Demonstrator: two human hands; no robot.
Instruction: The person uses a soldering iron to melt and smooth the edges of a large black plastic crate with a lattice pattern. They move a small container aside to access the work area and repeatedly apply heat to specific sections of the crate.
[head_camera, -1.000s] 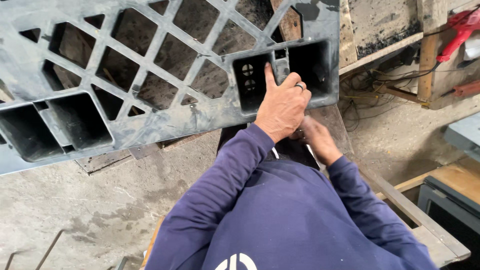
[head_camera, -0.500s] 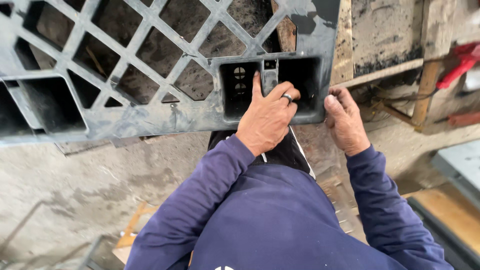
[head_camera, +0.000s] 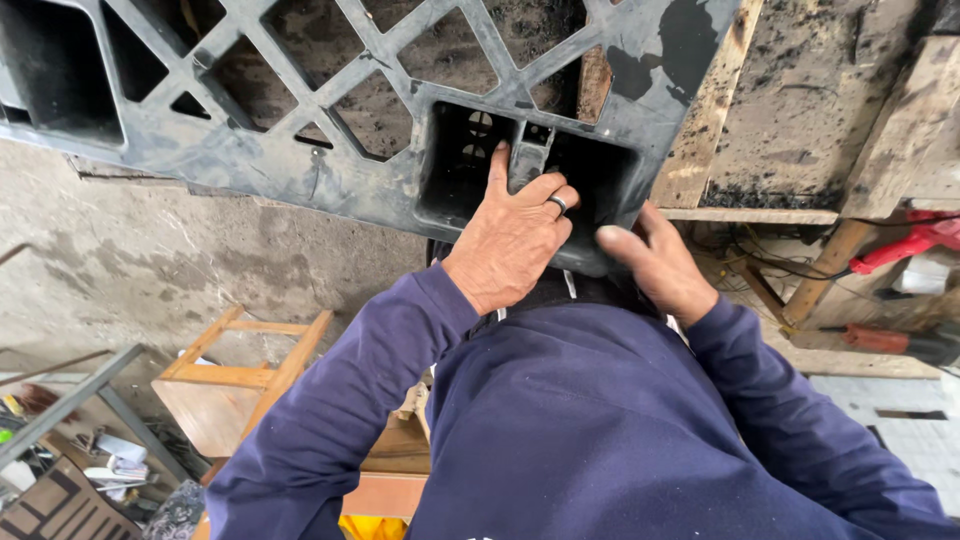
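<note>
Pallet above stool.

left hand: raised, fingers hooked | right hand: raised, thumb out

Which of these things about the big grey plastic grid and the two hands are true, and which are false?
1. The left hand grips a bar in the grey plastic pallet. True.
2. The left hand wears a glove. False: it is bare, with a ring on one finger.
3. The right hand touches the pallet's lower edge. True.
4. The sleeves are red. False: they are dark blue.
5. A wooden stool stands lower left. True.
</note>
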